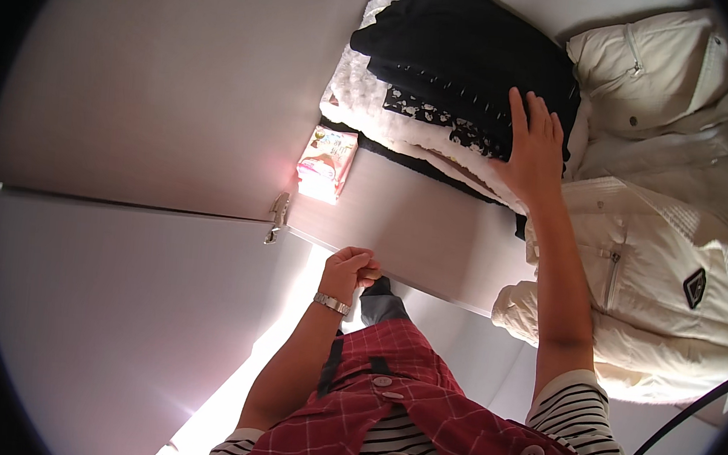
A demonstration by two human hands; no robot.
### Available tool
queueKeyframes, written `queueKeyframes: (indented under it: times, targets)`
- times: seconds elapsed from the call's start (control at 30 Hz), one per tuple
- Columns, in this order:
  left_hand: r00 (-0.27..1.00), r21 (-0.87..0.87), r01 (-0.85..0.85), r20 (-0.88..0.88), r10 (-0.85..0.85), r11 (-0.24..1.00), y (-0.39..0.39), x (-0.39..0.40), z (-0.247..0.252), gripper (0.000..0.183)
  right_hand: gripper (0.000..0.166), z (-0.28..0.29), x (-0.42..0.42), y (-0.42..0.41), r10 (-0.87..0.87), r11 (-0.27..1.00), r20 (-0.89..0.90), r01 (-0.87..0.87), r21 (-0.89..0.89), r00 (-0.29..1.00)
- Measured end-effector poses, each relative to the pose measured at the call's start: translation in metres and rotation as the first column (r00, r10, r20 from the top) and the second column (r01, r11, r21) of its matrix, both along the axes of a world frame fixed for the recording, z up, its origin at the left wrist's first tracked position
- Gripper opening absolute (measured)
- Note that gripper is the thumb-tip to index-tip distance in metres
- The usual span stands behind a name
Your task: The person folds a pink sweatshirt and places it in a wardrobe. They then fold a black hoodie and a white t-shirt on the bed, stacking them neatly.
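My right hand [534,154] lies with spread fingers on the right side of a stack of folded clothes. On top of the stack is a black garment [468,40], with black floral fabric [421,107] showing beneath it. Lower down sits a fluffy white textile [355,89], and a black layer is at the bottom. My left hand [351,268] is curled close at the front edge of the pale shelf [416,219]. Nothing can be seen in its fingers; whether they touch the edge is unclear.
A small pink printed packet [327,164] stands on the shelf's left. Cream padded jackets [651,250] fill the right side. At left are a pale panel [176,84] and a metal hinge [278,217]. A black cable [675,428] curves at lower right.
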State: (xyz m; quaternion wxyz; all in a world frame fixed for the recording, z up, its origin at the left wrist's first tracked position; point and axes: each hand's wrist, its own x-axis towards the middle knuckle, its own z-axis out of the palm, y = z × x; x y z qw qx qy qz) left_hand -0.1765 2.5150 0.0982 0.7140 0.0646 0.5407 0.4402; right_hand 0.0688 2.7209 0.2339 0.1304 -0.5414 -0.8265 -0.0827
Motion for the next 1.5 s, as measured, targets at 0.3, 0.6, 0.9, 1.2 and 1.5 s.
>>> queueKeyframes:
  times: [0.3,0.6,0.9,1.2,1.5]
  targets:
    - [0.998,0.088,-0.027,0.052,0.022,0.996,0.068,0.006,0.014,0.016,0.090,0.011,0.005,0.042,-0.146,0.975,-0.118,0.122,-0.184,0.982]
    - [0.969,0.353,0.141,0.141,-0.201,0.925,0.158,0.030,0.076,0.026,0.066,0.027,0.021,0.071,-0.045,0.987,-0.210,0.010,-0.163,0.977]
    - [0.724,0.436,-0.174,0.665,-0.186,0.883,0.234,0.104,0.089,0.077,0.051,0.055,0.008,0.066,-0.005,0.999,-0.117,0.001,-0.035,0.993]
    - [0.667,0.366,-0.651,0.695,0.270,0.665,0.265,0.096,0.095,0.085,0.047,0.070,-0.007,0.039,0.093,0.995,-0.030,-0.092,0.027,0.995]
    - [0.677,0.467,-0.664,0.707,0.204,0.584,0.270,0.088,0.138,0.068,0.042,0.102,-0.015,0.026,0.144,0.967,-0.036,-0.132,0.220,0.989]
